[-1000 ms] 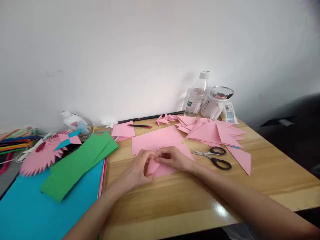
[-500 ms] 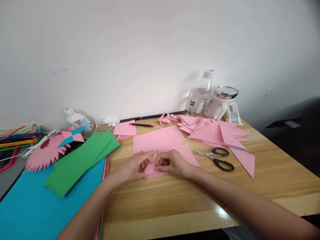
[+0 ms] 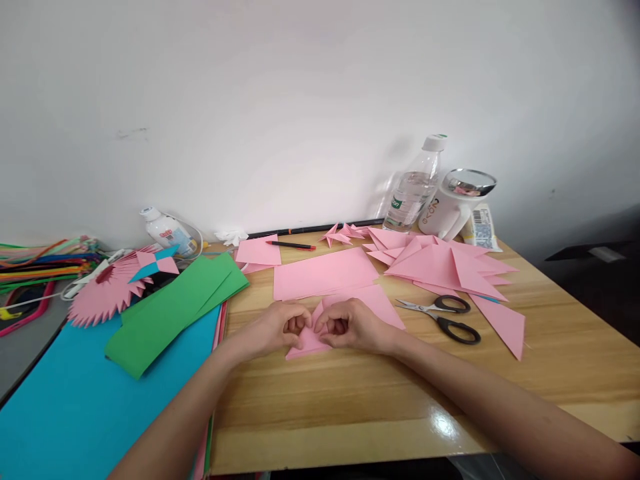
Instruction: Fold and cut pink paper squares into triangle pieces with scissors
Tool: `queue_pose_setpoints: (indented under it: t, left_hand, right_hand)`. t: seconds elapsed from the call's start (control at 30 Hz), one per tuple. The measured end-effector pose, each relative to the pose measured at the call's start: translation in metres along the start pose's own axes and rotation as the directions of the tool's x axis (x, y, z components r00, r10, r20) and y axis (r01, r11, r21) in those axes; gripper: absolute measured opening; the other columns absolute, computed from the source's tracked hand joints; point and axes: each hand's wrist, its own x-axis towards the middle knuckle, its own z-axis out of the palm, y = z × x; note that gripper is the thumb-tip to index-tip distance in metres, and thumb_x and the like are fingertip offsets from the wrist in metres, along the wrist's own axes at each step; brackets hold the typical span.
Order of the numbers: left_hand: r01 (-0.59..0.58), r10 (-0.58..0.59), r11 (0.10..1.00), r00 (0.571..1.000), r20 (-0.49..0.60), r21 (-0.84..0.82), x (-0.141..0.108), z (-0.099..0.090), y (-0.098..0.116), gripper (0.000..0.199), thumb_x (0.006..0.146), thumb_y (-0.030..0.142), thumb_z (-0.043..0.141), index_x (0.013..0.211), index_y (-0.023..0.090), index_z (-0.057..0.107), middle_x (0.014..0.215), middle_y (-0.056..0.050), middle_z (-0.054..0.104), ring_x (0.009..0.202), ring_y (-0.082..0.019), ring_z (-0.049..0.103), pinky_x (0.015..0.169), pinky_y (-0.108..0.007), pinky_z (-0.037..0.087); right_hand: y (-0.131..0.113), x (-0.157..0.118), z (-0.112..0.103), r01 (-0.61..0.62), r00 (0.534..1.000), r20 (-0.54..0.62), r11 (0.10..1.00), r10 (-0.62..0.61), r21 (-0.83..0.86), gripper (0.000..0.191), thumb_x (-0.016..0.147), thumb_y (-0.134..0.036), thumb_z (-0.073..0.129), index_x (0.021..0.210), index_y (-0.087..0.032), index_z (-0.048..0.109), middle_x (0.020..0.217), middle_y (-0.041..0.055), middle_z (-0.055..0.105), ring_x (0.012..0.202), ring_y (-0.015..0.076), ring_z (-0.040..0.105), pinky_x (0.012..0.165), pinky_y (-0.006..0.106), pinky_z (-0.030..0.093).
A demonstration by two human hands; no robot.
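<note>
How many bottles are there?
2. A clear bottle is beside the white mug, on the right; a white bottle is behind the green paper, on the left.

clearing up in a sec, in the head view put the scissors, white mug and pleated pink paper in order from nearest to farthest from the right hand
From the right hand:
1. scissors, just right
2. white mug, back right
3. pleated pink paper, far left

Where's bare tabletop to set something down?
Front tabletop strip, between the blue sheet and right forearm; right side, between that forearm, scissors and pink triangle. Crowded: back right, with bottle, mug and folded pink paper; left, with green strips over blue.
</note>
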Motion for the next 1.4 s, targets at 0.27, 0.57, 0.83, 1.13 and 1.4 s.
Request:
queue_pose_setpoints:
  t: [0.27,0.57,0.83,1.13,1.4]
  left_hand:
    - [-0.003,0.004,1.000,0.995,-0.102,0.008,0.003,0.004,-0.004,0.023,0.065,0.003,0.058,0.082,0.018,0.057,0.067,0.005,0.048,0.061,-0.009,0.043,0.055,-0.021,0.034]
    - [-0.020,0.012,0.997,0.993,-0.120,-0.070,0.007,0.000,-0.009,0.022,0.064,0.008,0.060,0.084,0.017,0.060,0.066,0.005,0.049,0.059,-0.009,0.044,0.053,-0.021,0.036]
    - [-0.062,0.063,0.996,0.998,0.024,-0.059,0.004,-0.008,-0.008,0.019,0.066,0.008,0.064,0.084,0.016,0.062,0.070,0.004,0.050,0.064,-0.010,0.044,0.056,-0.020,0.035]
    - [-0.118,0.116,0.993,0.992,0.055,0.032,0.001,-0.013,-0.008,0.024,0.071,0.008,0.060,0.092,0.017,0.067,0.074,0.002,0.051,0.070,-0.011,0.049,0.062,-0.021,0.038]
    - [-0.060,0.058,0.998,0.994,0.089,0.019,-0.002,-0.016,-0.006,0.014,0.069,0.007,0.059,0.080,0.016,0.061,0.075,0.002,0.053,0.067,-0.010,0.048,0.059,-0.019,0.036]
  right_hand:
    - [0.005,0.005,0.002,-0.023,0.993,-0.115,0.999,0.026,0.029,0.008,0.075,-0.020,0.061,0.074,-0.015,0.066,0.060,-0.0018,0.057,0.053,0.0079,0.047,0.050,0.018,0.038]
    - [0.000,0.001,-0.005,-0.006,0.992,-0.128,1.000,0.004,-0.010,0.012,0.080,-0.022,0.057,0.072,-0.015,0.063,0.062,-0.0021,0.053,0.054,0.0077,0.043,0.050,0.019,0.034]
    - [0.001,0.000,-0.003,-0.028,0.996,-0.083,0.998,0.024,-0.053,0.008,0.070,-0.015,0.061,0.076,-0.015,0.067,0.057,-0.0030,0.054,0.051,0.0075,0.045,0.048,0.017,0.035]
    - [-0.004,0.000,-0.005,0.000,0.997,-0.079,0.995,-0.008,-0.100,0.008,0.069,-0.013,0.059,0.073,-0.014,0.066,0.057,-0.0029,0.054,0.050,0.0067,0.043,0.047,0.017,0.034]
    - [-0.009,0.001,-0.007,0.040,0.998,-0.051,0.992,-0.046,-0.120,0.010,0.069,-0.010,0.056,0.064,-0.014,0.063,0.056,-0.0017,0.057,0.050,0.0069,0.044,0.047,0.018,0.034]
